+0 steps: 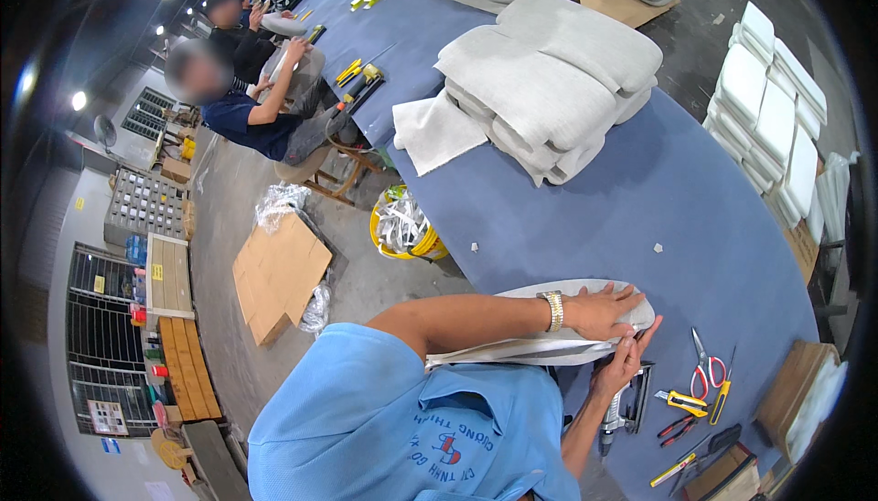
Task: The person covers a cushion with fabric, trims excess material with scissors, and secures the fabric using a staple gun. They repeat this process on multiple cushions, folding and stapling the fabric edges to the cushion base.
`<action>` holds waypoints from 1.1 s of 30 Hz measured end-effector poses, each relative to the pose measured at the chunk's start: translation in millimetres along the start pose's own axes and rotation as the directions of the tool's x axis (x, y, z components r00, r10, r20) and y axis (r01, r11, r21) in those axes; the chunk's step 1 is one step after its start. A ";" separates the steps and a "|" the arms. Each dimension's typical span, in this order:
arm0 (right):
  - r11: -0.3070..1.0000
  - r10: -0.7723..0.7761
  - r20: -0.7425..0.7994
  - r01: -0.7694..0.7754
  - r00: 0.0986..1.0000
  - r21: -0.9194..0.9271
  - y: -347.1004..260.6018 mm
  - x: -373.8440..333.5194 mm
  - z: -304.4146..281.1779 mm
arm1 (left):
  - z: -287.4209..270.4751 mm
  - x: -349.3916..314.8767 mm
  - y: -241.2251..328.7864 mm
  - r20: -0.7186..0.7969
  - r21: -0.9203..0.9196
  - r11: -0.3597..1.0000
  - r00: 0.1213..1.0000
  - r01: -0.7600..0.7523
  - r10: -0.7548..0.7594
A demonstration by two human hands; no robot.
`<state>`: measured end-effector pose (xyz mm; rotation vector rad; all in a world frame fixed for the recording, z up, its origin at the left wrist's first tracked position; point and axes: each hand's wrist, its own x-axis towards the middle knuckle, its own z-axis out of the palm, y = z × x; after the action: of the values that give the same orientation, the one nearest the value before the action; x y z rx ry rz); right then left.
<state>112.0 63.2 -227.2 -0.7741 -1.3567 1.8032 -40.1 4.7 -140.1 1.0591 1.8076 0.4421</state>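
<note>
A long grey fabric-covered seat cushion (530, 347) lies at the table's near edge, against my light blue shirt. My left hand (599, 312), a gold watch at its wrist, rests flat on the cushion's right end with the fingers spread. My right hand (624, 362) grips the rounded edge of that same end, one finger stretched along the rim. Part of its grip is hidden under the cushion. Just below, next to my right forearm, lies a metal staple gun (626, 400).
Right of my hands lie scissors (706, 368), a yellow utility knife (684, 402), pliers (679, 430) and a screwdriver (722, 400). Grey cushion covers (558, 71) are piled ahead on the blue table (567, 226). A yellow bucket (422, 247) stands on the floor; two people sit working at far left.
</note>
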 end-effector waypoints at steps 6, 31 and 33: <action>0.990 0.043 0.126 -0.025 0.991 -0.142 -1.5 -6.6 -16.0 | 7.9 -3.6 7.1 -0.055 0.069 0.998 0.998 0.014 -0.010; 0.994 0.075 0.191 -0.058 0.979 -0.093 15.7 -8.7 -70.4 | 13.6 -3.9 3.4 -0.101 0.129 0.991 0.994 -0.024 0.037; 0.984 0.110 0.083 -0.097 0.990 -0.147 -10.8 -15.7 -69.0 | 14.5 -2.8 3.4 -0.101 0.148 0.989 0.994 -0.018 0.033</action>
<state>179.0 87.8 -234.1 -0.8611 -1.5436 1.8563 -25.5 2.2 -143.1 1.1801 1.9438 0.3899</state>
